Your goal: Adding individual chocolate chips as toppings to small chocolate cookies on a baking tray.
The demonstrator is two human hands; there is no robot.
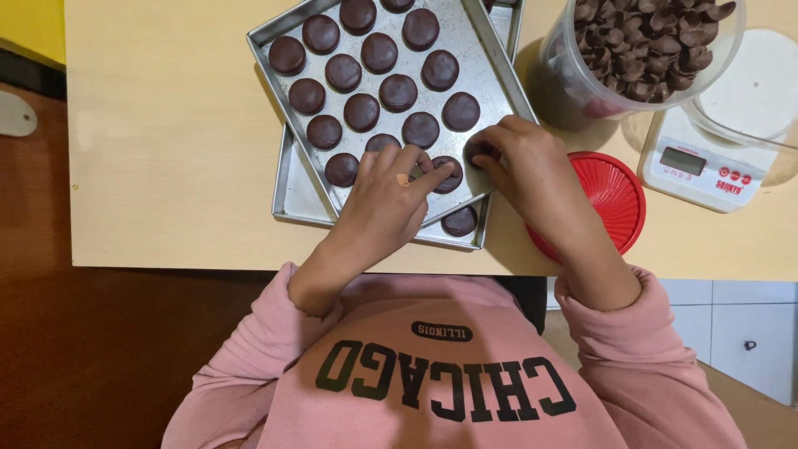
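Two bare hands are working at a metal tray (490,83) of round chocolate discs (397,91): the left hand (386,195) is pinching one disc (447,175) at the near edge, the right hand (524,158) is pinching another (478,151); light fingertip pressure seems wise. Beside them, a clear tub (582,91) is holding chocolate chips (652,41).

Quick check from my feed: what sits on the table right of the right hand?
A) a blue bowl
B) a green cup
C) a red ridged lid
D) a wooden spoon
C: a red ridged lid lies flat on the table beside the right hand.
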